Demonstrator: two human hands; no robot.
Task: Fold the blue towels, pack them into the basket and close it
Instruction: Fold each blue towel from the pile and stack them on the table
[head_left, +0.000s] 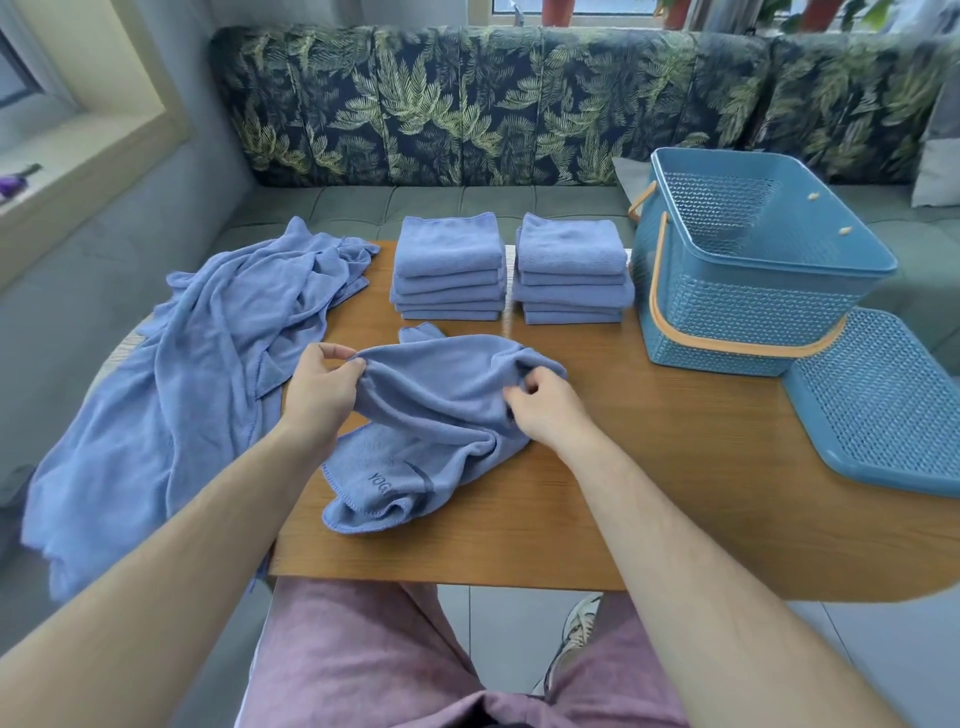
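Note:
A crumpled blue towel (426, 415) lies on the wooden table (649, 467) in front of me. My left hand (322, 387) pinches its upper left edge and my right hand (545, 405) grips its bunched right side. Behind it stand two stacks of folded blue towels, one to the left (448, 267) and one to the right (571, 270). A heap of unfolded blue towels (208, 353) hangs over the table's left end. The blue basket (748, 291) with an orange handle stands open and empty at the right. Its perforated lid (883, 405) lies flat beside it.
A sofa with a leaf-patterned backrest (519, 104) runs behind the table. My legs in pink shorts (389, 665) are under the table's near edge, and a shoe (576, 634) rests on the tiled floor. A window ledge (78, 156) is at the far left.

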